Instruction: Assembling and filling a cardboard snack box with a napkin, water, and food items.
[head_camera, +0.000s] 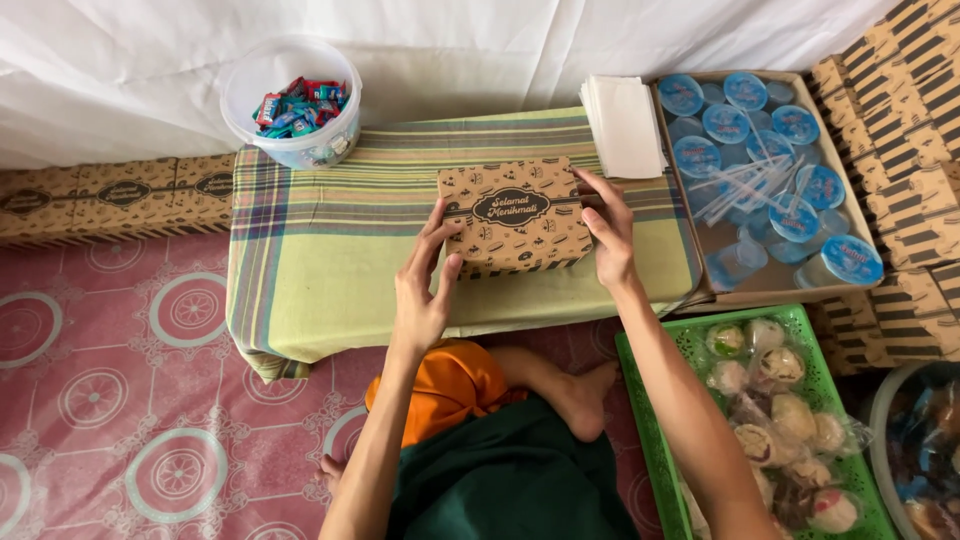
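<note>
Sitting squarely between the two hands, the closed brown printed cardboard box (516, 216) rests on the low table draped in a green-and-yellow striped cloth (330, 250), its long axis running left to right across the person's front. The left hand (428, 283) presses open fingers against the box's left end and the right hand (607, 228) cups its right end, so both grasp it from opposite sides, neither closer than the other. A cardboard tray of blue-lidded sealed water cups (775, 170) lies just beyond the right hand.
</note>
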